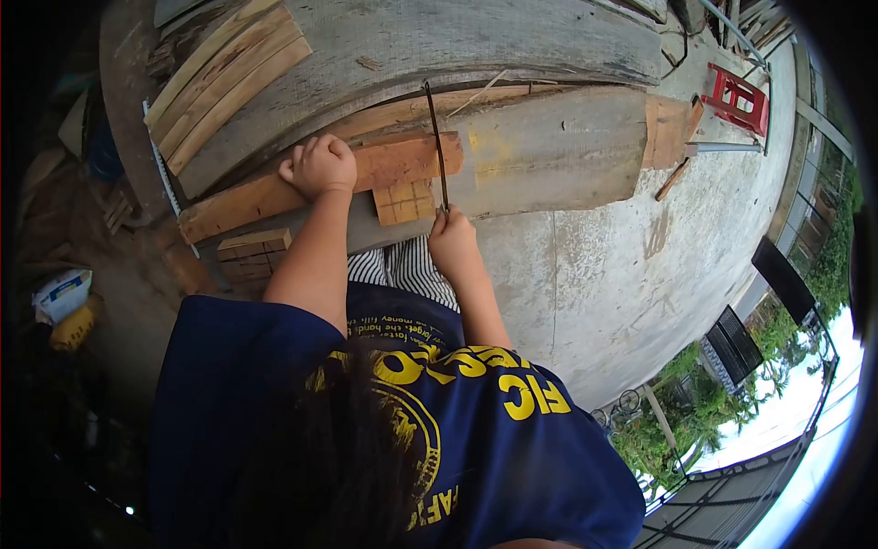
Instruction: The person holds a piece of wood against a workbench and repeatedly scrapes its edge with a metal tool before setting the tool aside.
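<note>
A reddish-brown wooden beam (398, 160) lies across a grey plank. My left hand (320, 167) is closed and presses down on the beam, its fingers curled at the top. My right hand (453, 245) is wrapped round the near end of a handsaw, whose handle is hidden in the fist. The handsaw's dark thin blade (435, 137) appears edge-on and crosses the beam near its right end. Just below the beam, left of my right hand, is a small light wood block (403, 202) with dark lines on it.
Several pale wood strips (229, 78) lie at the upper left beside a long metal ruler (165, 174). Another wood block (254, 256) sits by my left forearm. A wide grey board (558, 146) extends to the right. Farther off stands a red plastic stool (736, 99).
</note>
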Demonstrator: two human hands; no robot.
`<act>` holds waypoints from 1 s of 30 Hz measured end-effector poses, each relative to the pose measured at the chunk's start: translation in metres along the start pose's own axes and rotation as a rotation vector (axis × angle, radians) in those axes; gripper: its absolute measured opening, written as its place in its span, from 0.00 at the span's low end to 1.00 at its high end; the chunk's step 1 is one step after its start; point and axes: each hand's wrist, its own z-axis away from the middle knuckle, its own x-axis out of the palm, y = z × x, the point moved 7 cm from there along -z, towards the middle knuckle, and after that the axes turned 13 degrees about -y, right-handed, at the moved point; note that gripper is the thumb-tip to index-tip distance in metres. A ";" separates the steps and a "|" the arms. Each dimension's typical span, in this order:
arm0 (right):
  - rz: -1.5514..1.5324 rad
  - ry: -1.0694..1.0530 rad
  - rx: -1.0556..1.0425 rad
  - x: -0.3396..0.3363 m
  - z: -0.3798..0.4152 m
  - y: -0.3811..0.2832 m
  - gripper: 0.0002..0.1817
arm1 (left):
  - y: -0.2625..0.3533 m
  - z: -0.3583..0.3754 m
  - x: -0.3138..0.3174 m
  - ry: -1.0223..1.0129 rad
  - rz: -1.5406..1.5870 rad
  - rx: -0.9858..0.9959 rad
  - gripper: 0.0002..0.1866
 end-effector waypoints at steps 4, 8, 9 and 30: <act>-0.006 -0.050 0.033 -0.002 0.049 0.023 0.13 | 0.002 0.000 -0.003 -0.021 0.009 -0.007 0.11; 0.045 -0.063 0.053 0.001 0.056 0.027 0.13 | 0.001 0.001 -0.003 0.008 0.028 -0.008 0.12; 0.030 -0.031 0.028 0.001 0.039 0.019 0.13 | 0.001 0.000 -0.004 0.003 0.024 -0.014 0.12; 0.007 0.046 -0.119 0.011 0.012 0.030 0.12 | 0.001 0.003 -0.006 0.093 0.039 -0.031 0.15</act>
